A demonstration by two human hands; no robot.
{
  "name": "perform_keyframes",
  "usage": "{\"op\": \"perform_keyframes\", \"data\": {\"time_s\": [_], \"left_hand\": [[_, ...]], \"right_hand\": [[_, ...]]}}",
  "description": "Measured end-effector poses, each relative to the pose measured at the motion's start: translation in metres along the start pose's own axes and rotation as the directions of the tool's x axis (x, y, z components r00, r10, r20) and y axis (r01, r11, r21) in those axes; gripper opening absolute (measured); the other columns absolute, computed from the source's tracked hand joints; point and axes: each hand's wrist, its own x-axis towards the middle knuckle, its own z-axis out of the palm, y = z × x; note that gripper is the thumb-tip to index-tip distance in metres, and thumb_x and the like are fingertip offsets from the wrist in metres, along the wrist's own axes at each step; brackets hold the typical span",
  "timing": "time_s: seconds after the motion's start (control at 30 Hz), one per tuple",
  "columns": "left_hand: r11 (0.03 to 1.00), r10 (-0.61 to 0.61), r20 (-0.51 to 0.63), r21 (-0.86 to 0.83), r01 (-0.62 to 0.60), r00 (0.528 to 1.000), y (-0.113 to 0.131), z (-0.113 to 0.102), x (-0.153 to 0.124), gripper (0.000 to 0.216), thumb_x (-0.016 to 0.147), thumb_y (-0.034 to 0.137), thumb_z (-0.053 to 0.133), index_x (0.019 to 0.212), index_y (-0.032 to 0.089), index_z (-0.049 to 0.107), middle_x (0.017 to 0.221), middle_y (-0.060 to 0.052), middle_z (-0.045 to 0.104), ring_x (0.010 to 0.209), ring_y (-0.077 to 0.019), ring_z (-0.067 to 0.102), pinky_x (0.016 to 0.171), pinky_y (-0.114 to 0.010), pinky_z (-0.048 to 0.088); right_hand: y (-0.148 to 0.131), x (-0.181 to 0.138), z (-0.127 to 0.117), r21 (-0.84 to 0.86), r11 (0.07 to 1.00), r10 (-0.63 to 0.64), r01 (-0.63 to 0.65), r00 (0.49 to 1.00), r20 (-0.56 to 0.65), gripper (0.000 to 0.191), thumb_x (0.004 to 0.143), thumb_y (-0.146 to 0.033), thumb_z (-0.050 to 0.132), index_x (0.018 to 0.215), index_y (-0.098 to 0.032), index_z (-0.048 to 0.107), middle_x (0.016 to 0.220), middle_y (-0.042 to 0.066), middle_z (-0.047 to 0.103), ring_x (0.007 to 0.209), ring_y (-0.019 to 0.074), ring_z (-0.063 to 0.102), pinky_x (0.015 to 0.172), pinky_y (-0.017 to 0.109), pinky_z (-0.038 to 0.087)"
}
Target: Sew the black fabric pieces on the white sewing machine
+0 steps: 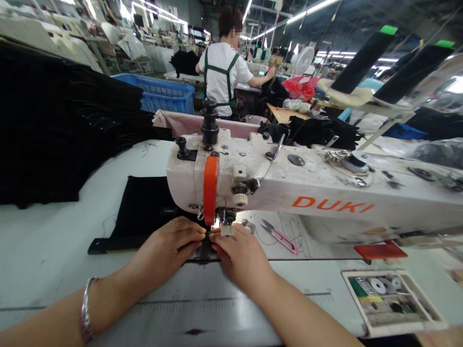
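Note:
A white sewing machine (264, 178) marked DUKI stands across the table. Under its needle area lies a black fabric piece (141, 207) with a small dark label and a folded band along its near edge. My left hand (173, 241) is closed, its fingertips pinching the black fabric just left of the presser foot. My right hand (240, 250) is closed too, pinching the cloth from the right, a short gap from the left fingertips. An orange guard (210, 190) hangs directly above the fingers. The needle tip is hidden. Pink-handled thread snips (280, 237) lie right of my right hand.
A tall pile of black fabric pieces (47, 125) rises at the left. A tray (392, 301) with bobbins sits at the lower right. Black thread cones (365, 60) stand behind the machine. Beyond are a blue crate (166, 94) and a person in a white shirt.

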Motion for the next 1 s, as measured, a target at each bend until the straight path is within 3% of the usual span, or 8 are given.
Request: {"op": "perform_keyframes", "data": {"time_s": [0.33, 0.63, 0.77, 1.0], "left_hand": [[0.999, -0.042, 0.039, -0.007, 0.042, 0.998, -0.012, 0.002, 0.017, 0.019, 0.099, 0.020, 0.059, 0.098, 0.022, 0.078, 0.100, -0.003, 0.081, 0.098, -0.0220, 0.076, 0.099, -0.037, 0.060], [0.996, -0.092, 0.055, 0.021, 0.091, 0.994, -0.019, 0.004, 0.024, 0.019, 0.094, 0.019, 0.062, 0.096, 0.024, 0.080, 0.101, -0.003, 0.082, 0.104, -0.0270, 0.076, 0.100, -0.043, 0.060], [0.995, -0.095, 0.040, 0.033, 0.094, 0.995, -0.020, 0.006, 0.023, 0.019, 0.095, 0.020, 0.061, 0.093, 0.024, 0.079, 0.099, -0.004, 0.082, 0.101, -0.0263, 0.076, 0.096, -0.041, 0.062], [0.996, -0.078, 0.018, 0.048, 0.077, 0.997, -0.020, 0.008, 0.024, 0.020, 0.094, 0.019, 0.060, 0.095, 0.023, 0.079, 0.098, -0.005, 0.082, 0.100, -0.0264, 0.076, 0.096, -0.041, 0.062]], "right_hand": [[0.005, 0.008, -0.001, -0.071, 0.997, 0.042, -0.035, 0.995, 0.087, 0.023, 0.100, -0.007, 0.057, 0.103, -0.019, 0.076, 0.107, 0.009, 0.077, 0.094, 0.0244, 0.064, 0.083, 0.036, 0.056], [0.005, 0.013, 0.001, -0.087, 0.995, 0.050, -0.044, 0.996, 0.072, 0.028, 0.094, -0.001, 0.057, 0.107, -0.015, 0.077, 0.117, 0.015, 0.075, 0.103, 0.0278, 0.065, 0.092, 0.040, 0.057], [0.005, 0.013, 0.002, -0.108, 0.994, 0.038, -0.030, 0.997, 0.072, 0.024, 0.095, -0.003, 0.057, 0.099, -0.016, 0.076, 0.114, 0.014, 0.075, 0.101, 0.0272, 0.065, 0.091, 0.039, 0.057], [0.004, 0.012, 0.003, -0.113, 0.993, 0.047, -0.040, 0.997, 0.058, 0.022, 0.099, -0.007, 0.057, 0.105, -0.017, 0.076, 0.116, 0.013, 0.074, 0.104, 0.0273, 0.064, 0.093, 0.039, 0.056]]}}
